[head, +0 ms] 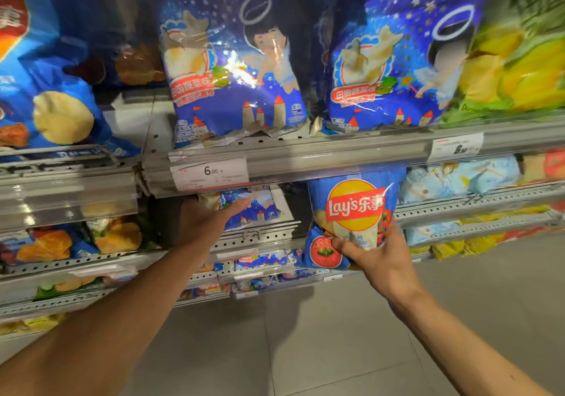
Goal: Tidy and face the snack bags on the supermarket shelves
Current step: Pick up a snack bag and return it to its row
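Blue crinkly foil fills the right hand (374,253), fingers curled round the lower part of a Lay's tomato bag (351,212) held just below the shelf rail (305,157). It looks light, puffy, slippery and crushable; best held by the edges. Further in, the left hand (211,216) lies with straight fingers on a castle-print bag (260,209) lying on the lower shelf.
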A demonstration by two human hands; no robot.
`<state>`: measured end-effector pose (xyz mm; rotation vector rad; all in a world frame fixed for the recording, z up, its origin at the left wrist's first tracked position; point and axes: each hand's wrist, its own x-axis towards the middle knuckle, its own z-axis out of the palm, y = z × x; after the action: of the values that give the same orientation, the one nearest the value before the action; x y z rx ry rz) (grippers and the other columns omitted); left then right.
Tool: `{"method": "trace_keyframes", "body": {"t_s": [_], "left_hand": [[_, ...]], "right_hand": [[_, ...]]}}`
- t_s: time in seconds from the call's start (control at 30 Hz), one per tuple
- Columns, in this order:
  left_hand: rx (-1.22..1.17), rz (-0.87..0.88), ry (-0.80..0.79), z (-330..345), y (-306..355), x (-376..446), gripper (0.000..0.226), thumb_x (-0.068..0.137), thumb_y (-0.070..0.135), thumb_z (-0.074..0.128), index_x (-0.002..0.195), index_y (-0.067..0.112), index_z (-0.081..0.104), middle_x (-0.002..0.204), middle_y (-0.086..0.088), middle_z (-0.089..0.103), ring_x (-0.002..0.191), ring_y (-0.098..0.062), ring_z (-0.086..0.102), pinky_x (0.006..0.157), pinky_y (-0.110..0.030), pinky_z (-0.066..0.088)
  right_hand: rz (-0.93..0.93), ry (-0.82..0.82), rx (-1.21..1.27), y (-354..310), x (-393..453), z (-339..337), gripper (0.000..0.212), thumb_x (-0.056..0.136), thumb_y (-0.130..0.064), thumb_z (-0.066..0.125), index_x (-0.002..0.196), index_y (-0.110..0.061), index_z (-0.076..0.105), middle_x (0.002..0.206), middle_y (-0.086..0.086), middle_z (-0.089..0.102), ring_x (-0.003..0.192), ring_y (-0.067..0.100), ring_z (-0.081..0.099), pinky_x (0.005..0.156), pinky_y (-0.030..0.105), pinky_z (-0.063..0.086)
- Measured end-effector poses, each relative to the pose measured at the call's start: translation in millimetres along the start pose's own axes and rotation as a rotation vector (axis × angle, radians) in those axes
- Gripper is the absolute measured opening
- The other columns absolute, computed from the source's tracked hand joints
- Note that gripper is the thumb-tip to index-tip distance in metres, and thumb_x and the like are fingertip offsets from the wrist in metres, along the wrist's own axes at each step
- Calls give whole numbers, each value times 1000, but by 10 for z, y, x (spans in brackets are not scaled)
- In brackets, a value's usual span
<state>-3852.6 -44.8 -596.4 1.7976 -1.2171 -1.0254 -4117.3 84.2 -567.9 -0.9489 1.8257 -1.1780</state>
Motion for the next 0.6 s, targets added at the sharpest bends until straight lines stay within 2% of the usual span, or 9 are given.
{"method": "trace_keyframes", "body": {"t_s": [0.1,0.17,0.2,0.23,0.3,0.37,0.43,0.5,0.6], "left_hand": [[22,-22,9,120,51,-32,63,60,57,88,98,16,60,84,12,64,88,-10,64,72,-21,47],[87,33,0,214,85,-82,52,58,55,89,70,18,53,49,19,56,53,4,59,47,-6,38],[110,63,-2,264,117,-124,56,57,54,90,60,20,44,37,17,47,37,3,50,37,-8,33],[124,80,-4,312,155,-167,62,55,56,90,57,21,39,33,13,41,31,-2,43,35,-11,31],[154,76,0,423,229,-211,66,51,62,89,60,21,39,40,11,37,39,-6,39,39,-20,34],[144,76,-10,535,290,-244,63,55,55,91,65,21,40,53,11,39,46,-7,38,36,-11,29],[106,73,-47,654,310,-268,58,59,47,92,72,22,41,62,9,42,52,-5,41,39,-10,31],[100,74,-79,749,319,-289,59,61,46,91,75,22,40,67,6,41,56,-8,40,47,-18,33],[169,34,-107,811,324,-271,62,60,52,90,74,22,37,73,1,43,61,-13,43,57,-27,40]], "right_hand": [[54,-1,14,180,-76,-192,58,70,-13,91,120,-19,61,96,-6,78,88,11,75,87,51,60],[75,-5,29,288,-116,-295,57,72,-13,90,121,-17,62,99,-3,78,91,15,75,88,52,60],[78,5,43,331,-135,-334,56,73,-11,89,121,-17,61,98,-2,78,91,16,75,87,50,60],[77,17,61,369,-156,-371,55,73,-8,89,120,-17,61,96,-2,79,90,17,75,84,47,62],[79,14,95,422,-192,-422,53,75,-3,86,119,-15,59,94,-4,79,88,16,76,77,37,63],[90,-10,116,472,-218,-456,54,76,-1,84,122,-14,58,95,-6,79,88,13,76,78,35,63],[101,-23,119,528,-230,-485,55,77,-2,84,123,-14,58,97,-5,79,90,13,76,81,38,62],[121,-41,124,587,-236,-513,55,75,-4,86,123,-13,60,99,-1,79,92,16,76,75,36,62],[140,-66,117,632,-245,-528,54,72,-7,89,118,-17,62,96,-2,79,87,13,76,62,23,57]]}}
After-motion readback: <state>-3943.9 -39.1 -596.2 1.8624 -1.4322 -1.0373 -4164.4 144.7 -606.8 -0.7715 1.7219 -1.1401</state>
